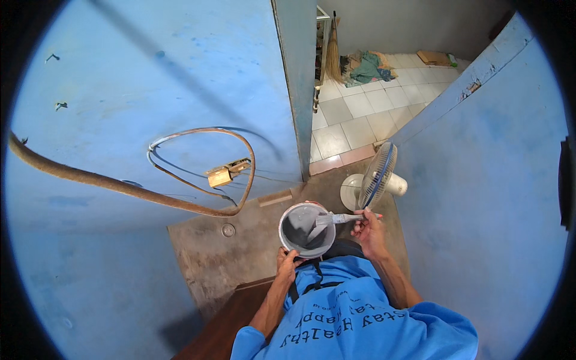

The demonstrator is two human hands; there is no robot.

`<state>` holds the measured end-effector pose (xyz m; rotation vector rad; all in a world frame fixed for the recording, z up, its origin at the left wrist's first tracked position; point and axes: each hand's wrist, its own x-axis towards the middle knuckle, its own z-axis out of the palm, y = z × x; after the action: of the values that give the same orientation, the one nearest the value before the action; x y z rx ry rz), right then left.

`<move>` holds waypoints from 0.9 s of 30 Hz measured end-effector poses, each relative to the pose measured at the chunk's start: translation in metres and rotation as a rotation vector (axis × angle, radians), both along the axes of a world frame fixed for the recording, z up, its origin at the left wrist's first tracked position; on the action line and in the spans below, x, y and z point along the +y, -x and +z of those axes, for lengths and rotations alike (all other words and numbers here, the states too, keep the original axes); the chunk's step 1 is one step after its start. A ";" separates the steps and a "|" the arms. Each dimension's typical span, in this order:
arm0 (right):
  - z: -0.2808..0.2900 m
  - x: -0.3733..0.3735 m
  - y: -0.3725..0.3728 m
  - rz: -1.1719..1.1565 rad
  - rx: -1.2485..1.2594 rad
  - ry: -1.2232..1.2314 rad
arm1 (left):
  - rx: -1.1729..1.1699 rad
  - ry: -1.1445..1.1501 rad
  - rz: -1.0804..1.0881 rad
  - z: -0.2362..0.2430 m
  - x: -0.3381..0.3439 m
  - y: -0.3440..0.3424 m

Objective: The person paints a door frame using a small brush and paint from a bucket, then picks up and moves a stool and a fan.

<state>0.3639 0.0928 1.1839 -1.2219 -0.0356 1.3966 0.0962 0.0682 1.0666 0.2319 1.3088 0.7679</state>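
Observation:
My left hand [288, 261] is closed on the near rim of a round paint bucket [283, 231], held in front of my body. Grey paint [296, 239] coats its inside and covers the bottom. In my right hand [368, 231] is a flat paintbrush [342, 219], pinched by its handle. The brush lies across the bucket's right rim, its grey-coated bristles tilted down into the bucket. Whether the tips touch the paint I cannot tell.
A white standing fan [378, 177] is on the floor just beyond my right hand. Blue walls [108, 120] rise on both sides. A brown cable loop [252, 162] and a yellowish box [219, 176] hang at left. Through the doorway lie cloths [366, 69] and a broom [333, 57].

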 end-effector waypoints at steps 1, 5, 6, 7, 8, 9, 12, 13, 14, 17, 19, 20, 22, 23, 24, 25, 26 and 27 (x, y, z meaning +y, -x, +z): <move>0.000 0.003 0.000 0.007 0.012 0.004 | 0.002 0.005 0.011 -0.006 -0.003 0.000; -0.002 0.011 -0.005 0.052 -0.005 0.014 | 0.003 -0.008 0.005 0.000 -0.005 -0.011; -0.006 0.011 -0.009 0.087 -0.007 0.022 | 0.011 -0.011 -0.001 0.002 -0.005 -0.013; -0.011 0.010 -0.012 0.121 -0.010 0.030 | 0.019 -0.013 -0.006 0.002 -0.005 -0.016; -0.013 0.014 -0.013 0.154 -0.008 0.033 | 0.005 -0.018 0.012 -0.002 -0.004 -0.018; -0.015 0.017 -0.015 0.164 -0.008 0.029 | -0.009 -0.023 0.031 -0.008 -0.007 -0.022; -0.016 0.023 -0.021 0.196 -0.008 0.016 | -0.047 -0.044 0.084 -0.022 -0.013 -0.030; -0.018 0.026 -0.022 0.206 -0.006 0.006 | -0.059 -0.052 0.101 -0.027 -0.014 -0.030; -0.020 0.028 -0.025 0.214 -0.007 -0.003 | -0.054 -0.049 0.104 -0.028 -0.013 -0.033; -0.029 0.030 -0.030 0.215 -0.006 -0.011 | -0.044 -0.039 0.108 -0.032 -0.011 -0.040; -0.035 0.033 -0.033 0.233 -0.014 -0.041 | -0.036 -0.044 0.104 -0.039 -0.010 -0.040; -0.038 0.032 -0.033 0.239 -0.019 -0.051 | -0.051 -0.048 0.102 -0.043 -0.010 -0.039; -0.042 0.039 -0.031 0.267 -0.071 -0.045 | -0.081 -0.056 0.095 -0.053 -0.009 -0.036; -0.044 0.041 -0.030 0.275 -0.102 -0.041 | -0.065 -0.051 0.096 -0.057 -0.006 -0.036; -0.049 0.042 -0.029 0.277 -0.123 -0.049 | -0.049 -0.047 0.096 -0.060 -0.004 -0.035; -0.053 0.043 -0.027 0.279 -0.144 -0.056 | -0.033 -0.043 0.096 -0.064 -0.002 -0.034; -0.059 0.044 -0.025 0.287 -0.162 -0.063 | -0.048 -0.045 0.108 -0.068 -0.002 -0.033; -0.063 0.046 -0.024 0.291 -0.184 -0.095 | -0.048 -0.048 0.105 -0.072 0.001 -0.032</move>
<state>0.3875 0.1389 1.1210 -1.2984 -0.4175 1.5078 0.1284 0.0689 0.9942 0.1823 1.2657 0.8896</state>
